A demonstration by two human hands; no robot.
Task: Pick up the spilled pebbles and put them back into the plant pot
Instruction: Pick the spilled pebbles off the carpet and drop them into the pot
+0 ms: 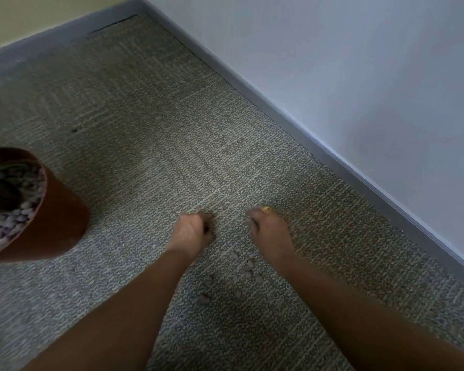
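A brown plant pot point(56, 223) stands on the carpet at the left edge, tilted in the view, with greyish-purple pebbles point(16, 212) and dark leaves inside. Several spilled pebbles point(249, 273) lie loose on the carpet between my forearms, one of them nearer me point(203, 298). My left hand point(192, 231) is curled into a fist just beyond them, and something dark shows inside the curl. My right hand point(268, 231) rests palm down with its fingers bent and held together, tips on the carpet. Whatever is under them is hidden.
Grey-green patterned carpet point(158, 135) covers the floor. A grey skirting board point(292, 116) and a pale wall point(359, 76) run diagonally on the right, close to my right hand. Another wall meets them at the far corner.
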